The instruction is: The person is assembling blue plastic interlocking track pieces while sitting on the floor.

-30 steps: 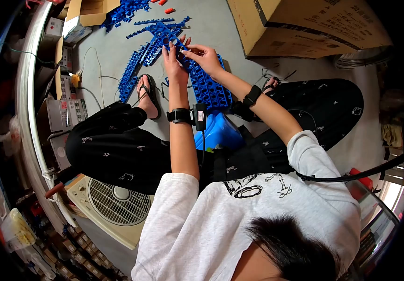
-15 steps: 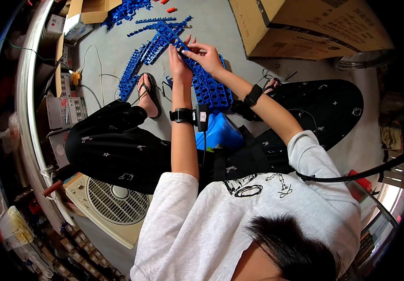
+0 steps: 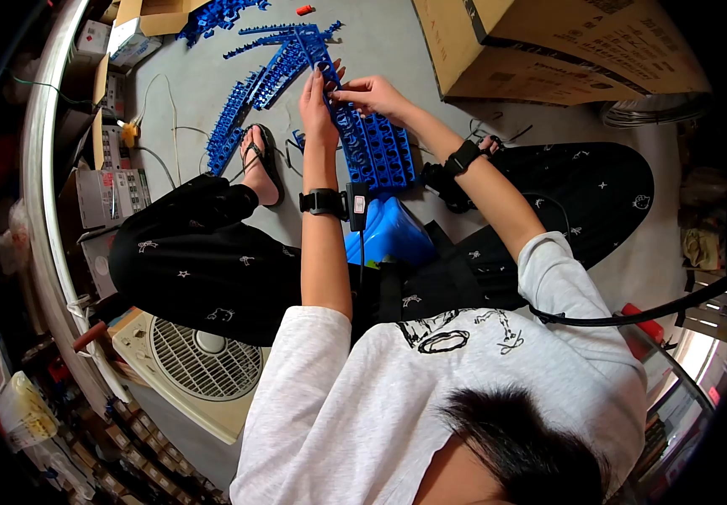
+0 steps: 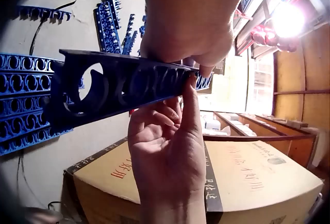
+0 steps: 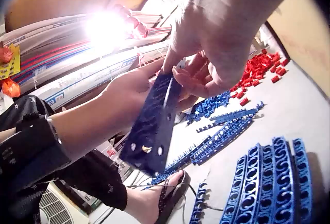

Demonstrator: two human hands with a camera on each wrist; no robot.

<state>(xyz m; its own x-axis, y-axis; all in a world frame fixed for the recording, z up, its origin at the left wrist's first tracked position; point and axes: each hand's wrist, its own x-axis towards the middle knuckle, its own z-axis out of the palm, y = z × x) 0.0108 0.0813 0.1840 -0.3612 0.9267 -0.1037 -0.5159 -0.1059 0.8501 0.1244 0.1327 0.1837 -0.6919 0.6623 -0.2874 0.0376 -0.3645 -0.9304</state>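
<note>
A blue plastic strip of C-shaped clips (image 4: 131,86) is held up off the floor between both hands. My left hand (image 3: 319,118) grips it from the left side, and some of its fingers are hidden behind the strip in the right wrist view. My right hand (image 3: 378,95) pinches the same strip between thumb and fingers at its edge; in the right wrist view the strip's flat back (image 5: 154,126) with small holes shows. Below, a group of similar blue clip strips (image 3: 388,151) lies side by side on the floor.
More blue strips (image 3: 233,118) lie fanned out near the left foot. Beyond are a heap of small blue pieces (image 3: 212,21) and red pieces (image 5: 260,69). A large cardboard box (image 3: 548,50) stands at the far right, a box fan (image 3: 203,358) at the left, with thin cables (image 3: 174,118) on the floor.
The held strip has turned from showing its broad holed face to standing nearly edge-on. Both hands keep hold of it and have shifted only slightly.
</note>
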